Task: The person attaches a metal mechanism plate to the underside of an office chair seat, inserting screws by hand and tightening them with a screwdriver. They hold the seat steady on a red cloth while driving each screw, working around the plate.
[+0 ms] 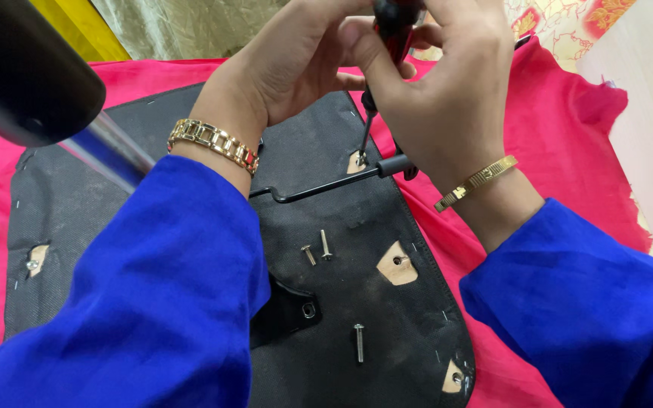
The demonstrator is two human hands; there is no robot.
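Midway, by the look of it; three loose screws (325,245) lying at centre frame on the black fabric-covered panel (77,204), bare holes showing lower right, one screw seated at far left; both hands at top centre closed around a red-and-black screwdriver (394,26); right hand (447,98) wrapped tight on the handle, left hand (296,57) clasped beside it, fingers together; tip pressed into a cut-out by the black metal lever (326,185); pink cloth (568,128) beneath
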